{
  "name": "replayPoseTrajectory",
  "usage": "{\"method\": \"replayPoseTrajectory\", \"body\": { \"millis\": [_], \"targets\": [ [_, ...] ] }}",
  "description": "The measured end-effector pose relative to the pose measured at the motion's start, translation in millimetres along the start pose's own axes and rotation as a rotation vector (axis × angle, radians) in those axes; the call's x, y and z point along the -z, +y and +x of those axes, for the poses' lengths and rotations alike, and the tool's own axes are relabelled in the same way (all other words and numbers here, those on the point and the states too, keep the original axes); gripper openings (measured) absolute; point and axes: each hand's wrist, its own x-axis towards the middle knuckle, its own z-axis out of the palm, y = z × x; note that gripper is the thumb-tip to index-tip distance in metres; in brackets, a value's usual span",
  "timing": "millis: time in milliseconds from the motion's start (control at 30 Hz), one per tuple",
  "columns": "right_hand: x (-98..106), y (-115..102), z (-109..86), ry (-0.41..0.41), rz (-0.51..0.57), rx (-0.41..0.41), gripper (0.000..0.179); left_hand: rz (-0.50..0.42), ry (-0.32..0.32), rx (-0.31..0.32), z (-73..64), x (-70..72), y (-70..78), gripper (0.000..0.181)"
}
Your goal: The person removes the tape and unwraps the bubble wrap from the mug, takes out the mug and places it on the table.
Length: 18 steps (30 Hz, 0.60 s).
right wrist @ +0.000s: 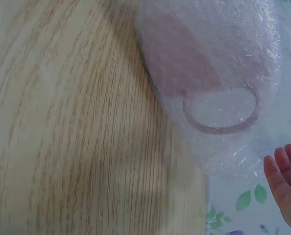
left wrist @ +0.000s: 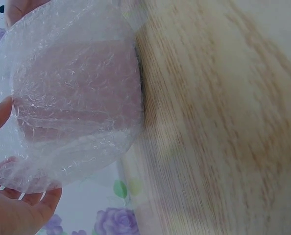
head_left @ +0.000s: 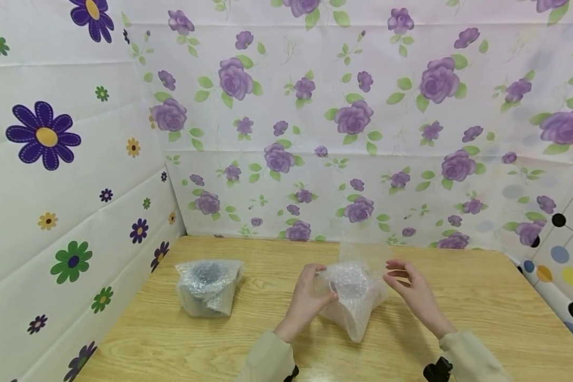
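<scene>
A pinkish mug (right wrist: 180,63) stands on the table inside clear bubble wrap (head_left: 355,307); its curved handle (right wrist: 221,130) shows through the plastic in the right wrist view. My left hand (head_left: 310,300) holds the wrapped mug from the left side, thumb in front and fingers behind. In the left wrist view the plastic (left wrist: 77,93) lies between that thumb and the fingers. At the right side my right hand (head_left: 413,292) is raised beside the loose upper wrap, its fingers extended and slightly bent. The right wrist view shows these fingers just off the plastic's edge.
Another bubble-wrapped item (head_left: 209,288), with something dark inside, sits to the left on the wooden table (head_left: 210,350). Flower-patterned cloth (head_left: 277,132) hangs behind the table, and a second flowered sheet (head_left: 71,212) runs along its left side.
</scene>
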Motion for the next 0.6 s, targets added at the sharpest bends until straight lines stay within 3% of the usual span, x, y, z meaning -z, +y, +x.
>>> {"method": "replayPoseTrajectory", "body": {
  "millis": [300,600],
  "targets": [
    [-5.7,0.6,-4.9,-0.106,0.043,-0.014,0.039,-0.003,0.002,-0.005,-0.5,-0.2,1.1,0.054],
    [-12.9,2.9,-7.3,-0.149,0.041,-0.005,0.047,0.004,0.003,0.002,-1.5,-0.2,1.0,0.054]
  ]
}}
